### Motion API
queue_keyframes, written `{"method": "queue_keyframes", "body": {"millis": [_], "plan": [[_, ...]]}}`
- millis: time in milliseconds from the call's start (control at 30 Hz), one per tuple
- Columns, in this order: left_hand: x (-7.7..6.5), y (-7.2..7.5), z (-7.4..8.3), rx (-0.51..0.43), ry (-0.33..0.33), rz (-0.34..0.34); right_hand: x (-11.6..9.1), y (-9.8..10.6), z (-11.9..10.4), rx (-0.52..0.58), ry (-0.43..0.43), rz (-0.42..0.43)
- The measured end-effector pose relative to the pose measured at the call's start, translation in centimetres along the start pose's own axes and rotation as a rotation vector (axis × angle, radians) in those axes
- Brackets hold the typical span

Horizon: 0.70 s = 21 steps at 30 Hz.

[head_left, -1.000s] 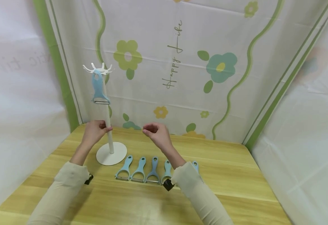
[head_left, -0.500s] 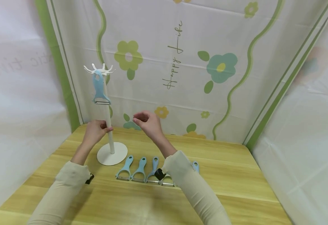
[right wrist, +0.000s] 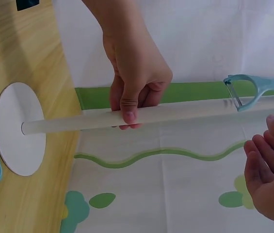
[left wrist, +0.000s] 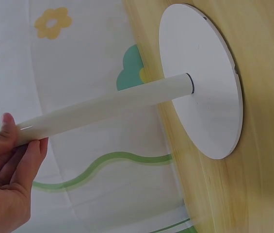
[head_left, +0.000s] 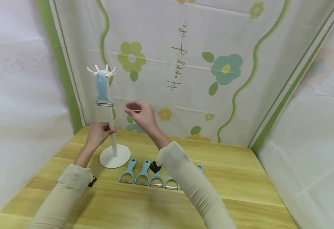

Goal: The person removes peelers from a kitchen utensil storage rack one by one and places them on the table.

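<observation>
A white stand with a round base (head_left: 107,161) and a pole (left wrist: 107,104) rises at the left of the table. My left hand (head_left: 97,133) pinches the pole at about mid-height, thumb on one side and fingers on the other. From the ring of white hooks (head_left: 101,71) at the top hangs a light blue Y-shaped peeler (head_left: 102,90), blade down. To the right of the pole, my right hand (head_left: 144,117) is raised, level with a spot just under the peeler. Its fingers are loosely curved, the thumb apart from them, and it holds nothing (right wrist: 272,179).
Several more blue peelers (head_left: 142,174) lie in a row on the wooden table (head_left: 121,203), handles toward the back; my right sleeve (head_left: 189,178) covers part of the row. A flowered curtain (head_left: 167,57) hangs behind the table and white sheets flank it.
My right hand has moved up and left, closer to the pole and the hanging peeler. My left hand has kept its grip on the pole.
</observation>
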State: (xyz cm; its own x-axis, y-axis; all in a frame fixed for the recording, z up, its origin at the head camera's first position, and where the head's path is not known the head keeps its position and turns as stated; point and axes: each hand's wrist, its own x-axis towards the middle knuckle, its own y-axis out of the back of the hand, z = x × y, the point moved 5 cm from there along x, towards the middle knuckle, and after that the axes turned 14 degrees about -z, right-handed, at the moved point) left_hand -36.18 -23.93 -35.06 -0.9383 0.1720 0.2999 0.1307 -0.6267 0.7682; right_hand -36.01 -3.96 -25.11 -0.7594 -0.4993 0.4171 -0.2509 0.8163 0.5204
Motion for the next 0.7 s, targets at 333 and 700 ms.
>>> {"method": "queue_keyframes", "body": {"millis": [333, 700], "plan": [[-0.1, 0.1, -0.2, 0.002, 0.009, 0.010, 2.4, -1.6, -3.0, -0.027, 0.071, -0.040], [0.0, -0.1, -0.1, 0.006, 0.017, 0.007, 3.9, -2.6, -4.1, -0.109, 0.000, -0.090]]}}
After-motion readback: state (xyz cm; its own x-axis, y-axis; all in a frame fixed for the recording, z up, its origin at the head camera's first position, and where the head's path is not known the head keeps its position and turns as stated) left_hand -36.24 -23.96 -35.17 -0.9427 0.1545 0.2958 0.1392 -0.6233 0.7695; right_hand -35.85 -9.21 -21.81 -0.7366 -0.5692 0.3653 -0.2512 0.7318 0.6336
